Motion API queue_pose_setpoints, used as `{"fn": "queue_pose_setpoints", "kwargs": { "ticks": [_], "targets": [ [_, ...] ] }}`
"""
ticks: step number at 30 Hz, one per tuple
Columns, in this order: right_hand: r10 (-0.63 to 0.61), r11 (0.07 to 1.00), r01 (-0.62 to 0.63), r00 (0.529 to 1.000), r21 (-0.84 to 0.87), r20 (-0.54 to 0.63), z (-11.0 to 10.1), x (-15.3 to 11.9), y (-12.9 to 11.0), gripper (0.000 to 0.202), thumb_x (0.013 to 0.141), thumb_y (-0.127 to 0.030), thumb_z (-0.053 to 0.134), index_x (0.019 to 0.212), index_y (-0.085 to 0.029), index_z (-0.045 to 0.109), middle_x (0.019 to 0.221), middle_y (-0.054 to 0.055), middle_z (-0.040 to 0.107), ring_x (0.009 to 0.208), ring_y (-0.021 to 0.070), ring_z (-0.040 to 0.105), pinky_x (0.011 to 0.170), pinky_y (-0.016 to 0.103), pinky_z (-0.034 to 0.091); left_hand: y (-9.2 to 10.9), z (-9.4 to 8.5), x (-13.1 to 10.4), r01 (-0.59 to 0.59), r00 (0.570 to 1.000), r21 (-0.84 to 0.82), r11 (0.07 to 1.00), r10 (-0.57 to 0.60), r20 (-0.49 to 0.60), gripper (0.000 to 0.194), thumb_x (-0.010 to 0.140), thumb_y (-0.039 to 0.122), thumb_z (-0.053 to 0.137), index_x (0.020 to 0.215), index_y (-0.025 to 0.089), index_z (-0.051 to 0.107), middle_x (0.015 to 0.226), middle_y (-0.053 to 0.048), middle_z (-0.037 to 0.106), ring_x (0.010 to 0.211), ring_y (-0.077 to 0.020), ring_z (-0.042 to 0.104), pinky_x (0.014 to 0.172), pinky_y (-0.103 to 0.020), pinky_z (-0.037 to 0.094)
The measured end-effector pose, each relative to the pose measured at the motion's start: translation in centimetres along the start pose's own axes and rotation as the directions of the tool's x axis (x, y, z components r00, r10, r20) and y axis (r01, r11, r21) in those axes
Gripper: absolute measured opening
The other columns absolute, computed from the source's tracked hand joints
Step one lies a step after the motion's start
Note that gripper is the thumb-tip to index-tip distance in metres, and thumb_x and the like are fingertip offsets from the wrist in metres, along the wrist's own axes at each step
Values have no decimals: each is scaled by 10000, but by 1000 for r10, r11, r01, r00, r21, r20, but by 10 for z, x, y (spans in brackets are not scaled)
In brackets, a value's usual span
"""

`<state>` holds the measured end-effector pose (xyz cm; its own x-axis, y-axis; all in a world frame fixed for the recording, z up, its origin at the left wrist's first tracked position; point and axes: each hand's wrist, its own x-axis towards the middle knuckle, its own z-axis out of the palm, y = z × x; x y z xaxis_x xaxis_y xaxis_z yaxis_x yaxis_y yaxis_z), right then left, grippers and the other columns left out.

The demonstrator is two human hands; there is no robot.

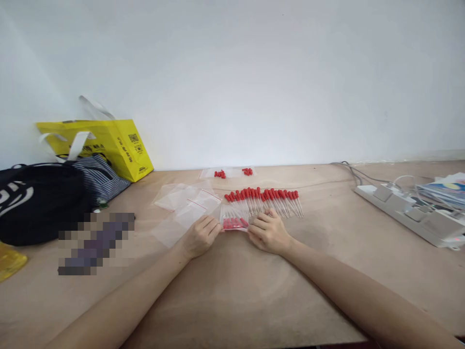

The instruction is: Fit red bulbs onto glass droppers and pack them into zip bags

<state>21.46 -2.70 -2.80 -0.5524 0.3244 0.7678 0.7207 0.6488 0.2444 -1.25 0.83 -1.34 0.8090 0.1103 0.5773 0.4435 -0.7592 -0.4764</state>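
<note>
A clear zip bag (234,213) lies between my hands with several red-bulbed droppers inside, their bulbs toward me. My left hand (203,235) pinches the near left corner of this bag. At its near right side, the fingers of my right hand (268,231) are closed on the edge. Just beyond, a row of glass droppers (276,195) with red rubber bulbs lies side by side, bulbs pointing away; my right hand is close to their tips. Several flat zip bags (189,209) overlap to the left, partly behind my left hand.
Near the wall lies a filled zip bag (232,172) with red bulbs at both ends. On the left are a yellow shopping bag (134,150), a striped pouch (103,177) and a black bag (43,203). A power strip (407,213) with cables and papers (445,189) sit right.
</note>
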Motion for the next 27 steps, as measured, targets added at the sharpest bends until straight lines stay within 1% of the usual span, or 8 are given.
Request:
{"fn": "queue_pose_setpoints", "kwargs": {
  "ticks": [4,8,16,21,23,25,26,27],
  "targets": [
    [-10,1000,10,1000,5,22,4,-1,-3,188,821,-177,426,741,-180,596,623,-14,584,558,84,444,540,266,224,2,-2,-1,-59,998,-20,998,59,-30,141,834,126,443,722,130,529,668,-33,590,625,-140,542,588,-280,448],
    [-49,998,47,998,29,42,8,-5,-2,238,820,-135,385,717,-184,594,627,-26,597,494,68,428,493,265,198,6,-7,1,-148,984,-52,988,141,-108,104,816,82,450,821,130,543,755,-41,636,690,-137,578,636,-277,470],
    [-59,996,57,998,63,23,6,-4,-6,229,806,-133,387,718,-177,593,628,-22,616,468,61,442,487,266,206,14,-3,9,-132,982,-111,985,115,-148,91,785,96,517,861,125,557,800,-39,659,725,-140,597,653,-279,483],
    [-37,993,31,998,110,53,5,-1,-12,240,810,-132,373,729,-180,594,638,-8,624,469,63,465,479,266,213,18,0,13,-126,976,-103,987,105,-189,68,778,75,514,813,103,566,732,-46,655,690,-141,597,657,-282,487],
    [20,986,-36,995,163,100,3,-1,-13,242,816,-144,364,760,-193,594,681,1,632,496,68,488,479,255,235,19,-3,14,-106,979,-93,990,87,-186,73,784,75,504,802,105,568,736,-52,655,685,-140,597,668,-287,488],
    [148,945,-192,973,266,177,1,-1,-12,200,821,-195,384,834,-211,583,790,14,633,538,73,511,493,233,287,19,-4,14,-96,979,-88,991,78,-189,79,787,79,502,805,115,569,749,-51,656,694,-141,599,678,-295,489],
    [249,892,-313,942,327,223,-1,0,-12,160,811,-249,424,874,-213,566,845,24,621,549,76,516,502,224,318,19,-4,13,-94,978,-90,992,75,-194,79,787,82,504,806,121,569,747,-46,656,693,-140,599,671,-294,489],
    [370,803,-454,888,387,274,-2,0,-11,171,788,-313,472,902,-208,543,872,34,606,546,78,516,504,220,346,18,-4,12,-92,977,-93,991,72,-201,75,786,87,507,804,127,569,737,-40,654,686,-138,599,658,-291,489]
  ]
}}
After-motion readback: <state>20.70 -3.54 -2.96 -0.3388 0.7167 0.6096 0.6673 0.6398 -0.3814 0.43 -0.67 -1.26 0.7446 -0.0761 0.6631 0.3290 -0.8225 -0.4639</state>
